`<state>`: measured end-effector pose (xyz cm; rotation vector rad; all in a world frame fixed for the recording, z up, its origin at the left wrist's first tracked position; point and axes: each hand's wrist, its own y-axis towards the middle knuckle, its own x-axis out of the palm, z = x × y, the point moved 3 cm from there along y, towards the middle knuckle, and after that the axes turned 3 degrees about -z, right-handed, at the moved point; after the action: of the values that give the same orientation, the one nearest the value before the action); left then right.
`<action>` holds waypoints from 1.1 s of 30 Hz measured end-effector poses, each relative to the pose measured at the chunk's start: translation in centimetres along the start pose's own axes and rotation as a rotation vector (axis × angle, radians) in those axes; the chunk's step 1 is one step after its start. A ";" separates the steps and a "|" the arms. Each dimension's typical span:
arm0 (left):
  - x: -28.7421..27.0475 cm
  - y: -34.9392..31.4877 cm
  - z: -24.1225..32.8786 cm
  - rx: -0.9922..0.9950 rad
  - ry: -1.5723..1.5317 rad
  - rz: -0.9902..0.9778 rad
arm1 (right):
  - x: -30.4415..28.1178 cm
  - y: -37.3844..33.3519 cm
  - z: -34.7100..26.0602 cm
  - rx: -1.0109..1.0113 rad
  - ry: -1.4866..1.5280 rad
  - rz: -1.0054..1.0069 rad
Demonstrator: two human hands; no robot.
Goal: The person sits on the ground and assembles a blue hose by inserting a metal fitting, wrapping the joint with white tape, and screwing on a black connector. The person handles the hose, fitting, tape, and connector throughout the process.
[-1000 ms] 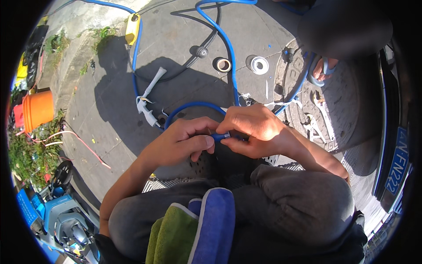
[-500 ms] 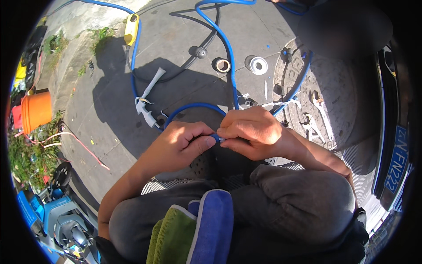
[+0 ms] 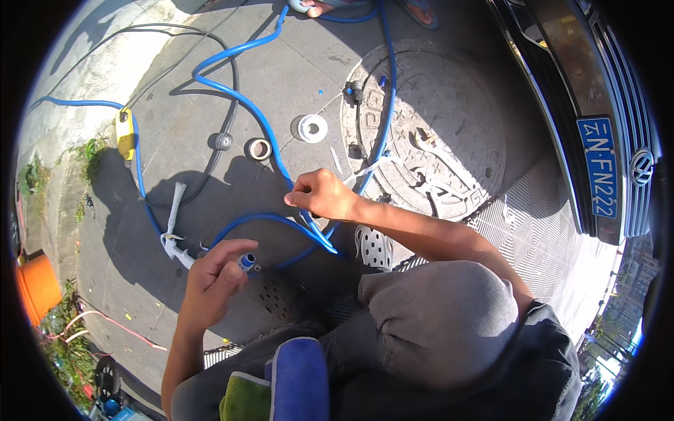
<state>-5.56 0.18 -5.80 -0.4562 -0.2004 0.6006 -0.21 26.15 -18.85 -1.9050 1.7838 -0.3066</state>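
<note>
My left hand [image 3: 210, 284] is curled around the end of a blue hose [image 3: 246, 261]. The hose's open, ringed tip shows between thumb and forefinger. My right hand [image 3: 323, 194] is raised to the right and farther off, its fingertips pinched together. Whether anything small sits in that pinch cannot be made out. Below it on the pavement runs a length of blue hose [image 3: 261, 116]. Left of my hands lies a white tube-like tool [image 3: 175, 210]. A white tape roll [image 3: 312, 128] and a tan tape roll [image 3: 259, 149] rest beyond my right hand.
Wrenches [image 3: 439, 152] lie on a round manhole cover [image 3: 484, 144]. A black fitting [image 3: 357, 91] is nearby. A yellow box [image 3: 125, 133] hangs on the cables at left. A car front [image 3: 562, 105] stands at right. Another person's sandalled foot [image 3: 421, 12] shows at the top edge.
My hands were together at the hose end and are now apart; the right one has moved up and away from the left. The view has swung right, showing more of the car.
</note>
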 end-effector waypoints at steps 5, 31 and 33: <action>-0.2 0.3 0.8 0.021 0.190 -0.030 | -3.4 2.9 10.6 0.199 -0.237 0.126; -2.6 -2.5 -1.0 0.018 0.006 0.230 | -17.9 9.2 5.0 -0.187 0.548 0.374; -2.6 -2.3 -0.9 -0.007 -0.006 0.223 | -15.7 7.5 4.1 -0.255 0.703 0.253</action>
<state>-6.26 -3.35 -5.65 -0.4867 -0.1584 0.8200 -6.45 42.32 -23.36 -1.8313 2.5992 -0.7584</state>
